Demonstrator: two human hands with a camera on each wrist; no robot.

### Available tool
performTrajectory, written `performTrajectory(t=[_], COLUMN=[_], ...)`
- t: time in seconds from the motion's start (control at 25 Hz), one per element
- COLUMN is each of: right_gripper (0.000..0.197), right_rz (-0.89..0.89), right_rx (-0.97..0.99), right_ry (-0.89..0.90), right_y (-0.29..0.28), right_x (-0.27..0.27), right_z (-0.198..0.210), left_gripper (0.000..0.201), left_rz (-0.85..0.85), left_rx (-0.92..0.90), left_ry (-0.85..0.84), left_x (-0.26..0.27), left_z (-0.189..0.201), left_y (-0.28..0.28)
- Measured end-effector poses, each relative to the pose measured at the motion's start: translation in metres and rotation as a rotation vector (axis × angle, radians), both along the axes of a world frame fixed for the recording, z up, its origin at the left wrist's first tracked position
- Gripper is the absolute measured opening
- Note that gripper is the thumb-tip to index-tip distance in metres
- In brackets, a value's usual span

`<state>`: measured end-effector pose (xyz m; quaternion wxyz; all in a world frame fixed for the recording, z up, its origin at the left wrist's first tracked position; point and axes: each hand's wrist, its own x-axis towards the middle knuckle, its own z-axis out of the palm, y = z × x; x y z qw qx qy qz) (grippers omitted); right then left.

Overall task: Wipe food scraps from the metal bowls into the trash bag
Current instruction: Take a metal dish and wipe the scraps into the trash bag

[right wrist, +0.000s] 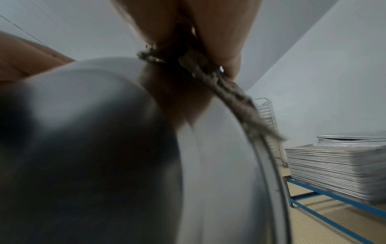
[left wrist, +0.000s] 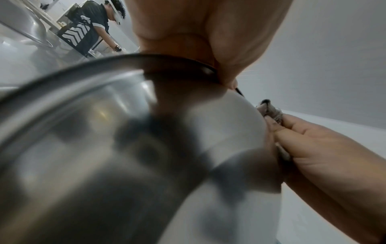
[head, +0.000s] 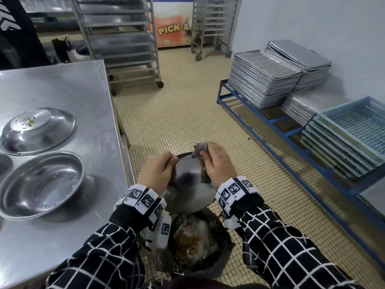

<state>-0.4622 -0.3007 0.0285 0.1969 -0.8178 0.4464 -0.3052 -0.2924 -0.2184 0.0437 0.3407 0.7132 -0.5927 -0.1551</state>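
My left hand [head: 157, 168] grips the rim of a metal bowl [head: 188, 184], tilted with its underside towards me, over a black trash bag [head: 200, 247] that holds brown food scraps. My right hand [head: 212, 161] clutches a grey rag [head: 199, 150] at the bowl's far right rim. In the left wrist view my left hand's fingers [left wrist: 225, 54] curl over the bowl's rim [left wrist: 117, 64], and the right hand [left wrist: 313, 145] shows with the rag [left wrist: 271, 110]. The right wrist view has the rag [right wrist: 219, 77] pinched against the bowl [right wrist: 146, 148]. The bowl's inside is hidden.
Two more metal bowls stand on the steel table [head: 62, 84] at my left: one with crumbs [head: 38, 130], one nearer [head: 41, 182]. Stacked trays [head: 264, 78] and blue crates [head: 354, 126] sit on a low blue rack at the right. Wheeled racks [head: 120, 38] stand behind.
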Motion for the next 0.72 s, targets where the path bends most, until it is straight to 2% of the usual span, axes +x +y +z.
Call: performTrajectory(t=[0.2, 0.36, 0.4, 0.48, 0.6, 0.72], right_gripper=[0.027, 0.049, 0.054, 0.06, 0.044, 0.029], right_rz=[-0.11, -0.016, -0.06, -0.216, -0.402, -0.455], right_rx=[-0.08, -0.164, -0.138, 0.038, 0.373, 0.349], right_ry=[-0.223, -0.156, -0.166, -0.262, -0.383, -0.424], right_y=[0.004, 0.033, 0.033, 0.022, 0.003, 0.008], right_x=[0.003, 0.022, 0.024, 0.023, 0.008, 0.003], right_z=[-0.01, -0.023, -0.023, -0.019, -0.023, -0.022], left_gripper=[0.029, 0.035, 0.035, 0.036, 0.036, 0.037], left_rz=[0.098, 0.132, 0.14, 0.17, 0.203, 0.232], left_rx=[0.032, -0.016, -0.034, -0.051, -0.067, -0.042], left_ry=[0.075, 0.086, 0.067, 0.073, 0.151, 0.142], left_x=[-0.002, -0.006, -0.006, -0.004, 0.001, 0.001], left_z=[0.003, 0.011, 0.013, 0.016, 0.017, 0.014], left_y=[0.001, -0.001, 0.0, 0.002, 0.003, 0.002])
